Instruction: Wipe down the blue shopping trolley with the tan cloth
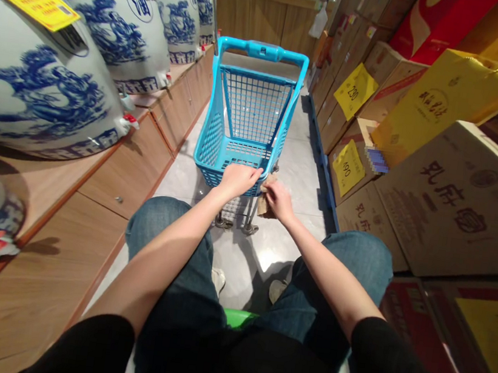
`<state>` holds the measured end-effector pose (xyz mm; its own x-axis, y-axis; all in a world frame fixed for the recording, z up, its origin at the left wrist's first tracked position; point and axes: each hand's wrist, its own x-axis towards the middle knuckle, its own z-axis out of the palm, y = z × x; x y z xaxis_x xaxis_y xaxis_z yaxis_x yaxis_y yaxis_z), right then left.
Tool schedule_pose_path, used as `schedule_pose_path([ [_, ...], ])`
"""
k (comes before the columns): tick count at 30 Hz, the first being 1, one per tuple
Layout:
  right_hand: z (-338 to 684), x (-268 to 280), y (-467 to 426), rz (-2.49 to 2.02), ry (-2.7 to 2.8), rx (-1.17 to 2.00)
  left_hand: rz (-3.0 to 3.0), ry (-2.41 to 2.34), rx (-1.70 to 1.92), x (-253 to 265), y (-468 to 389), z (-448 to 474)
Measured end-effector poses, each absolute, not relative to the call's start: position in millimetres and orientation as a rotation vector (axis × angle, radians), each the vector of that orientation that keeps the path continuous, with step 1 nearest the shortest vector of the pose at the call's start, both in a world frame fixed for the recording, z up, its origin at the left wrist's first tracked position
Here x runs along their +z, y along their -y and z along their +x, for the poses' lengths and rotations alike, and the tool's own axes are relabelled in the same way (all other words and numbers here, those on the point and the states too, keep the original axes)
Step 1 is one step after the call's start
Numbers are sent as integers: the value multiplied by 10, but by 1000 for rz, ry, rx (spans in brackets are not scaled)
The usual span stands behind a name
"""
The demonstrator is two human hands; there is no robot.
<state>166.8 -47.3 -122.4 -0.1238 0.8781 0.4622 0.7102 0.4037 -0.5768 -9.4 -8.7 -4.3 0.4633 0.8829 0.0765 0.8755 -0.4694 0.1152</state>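
Note:
A light-blue plastic shopping cart [255, 111] with grid walls stands in front of my knees. My left hand [239, 180] is closed over the near rim of its basket, fingers curled around the edge. Just to the right, beside the basket's near right corner, my right hand [278, 200] pinches a crumpled brown cloth [266, 207]. Part of the cloth hangs below the fingers. Whether it touches the basket is hard to tell. The cart's wheels rest on the pale tiled floor.
Large blue-and-white jars [61, 82] with red-handled taps line a wooden cabinet [113, 175] on the left. Stacked cartons [467, 203], a yellow gift bag [443, 108] and price signs [355, 91] crowd the right. A wooden counter [262, 17] closes the far end. Something green [238, 318] shows beneath me.

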Motion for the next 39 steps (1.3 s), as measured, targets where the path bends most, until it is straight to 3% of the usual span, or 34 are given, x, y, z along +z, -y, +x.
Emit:
schedule_pose_path([
  [8,1640,-1057,458,-1339,1712,266,2622,-1602,204,-57,97,-149],
  [15,1484,-1111,523,-1498,1533,585,2656,-1583,216,-83,181,-214],
  [22,1485,-985,556,-1315,1536,521,2634,-1570,235,-95,202,-325],
  [30,1333,-1234,601,-1433,1409,771,2660,-1550,239,-124,201,-341],
  [39,1396,-1045,602,-1345,1403,633,2647,-1523,293,-147,107,-253],
])
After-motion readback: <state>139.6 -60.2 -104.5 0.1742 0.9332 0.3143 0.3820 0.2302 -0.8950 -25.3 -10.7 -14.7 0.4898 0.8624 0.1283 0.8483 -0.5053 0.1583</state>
